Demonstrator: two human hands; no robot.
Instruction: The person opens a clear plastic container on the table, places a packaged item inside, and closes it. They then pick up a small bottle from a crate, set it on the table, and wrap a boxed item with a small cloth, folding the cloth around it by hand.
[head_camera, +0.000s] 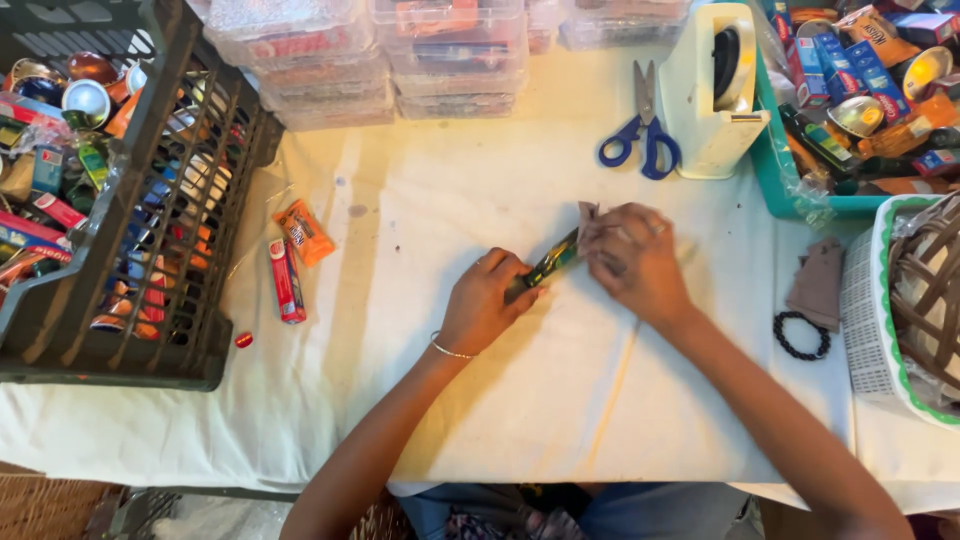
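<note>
**White cloth, crates on both sides**

White cloth (560, 400) covers the table. At its middle, the left hand (485, 305) pinches a slim green packet (553, 263); the right hand (632, 262) grips its far end with a brown scrap (588, 214). Dark crate (190, 290) at left and teal bin (790, 200) at right hold assorted small packets.
</note>
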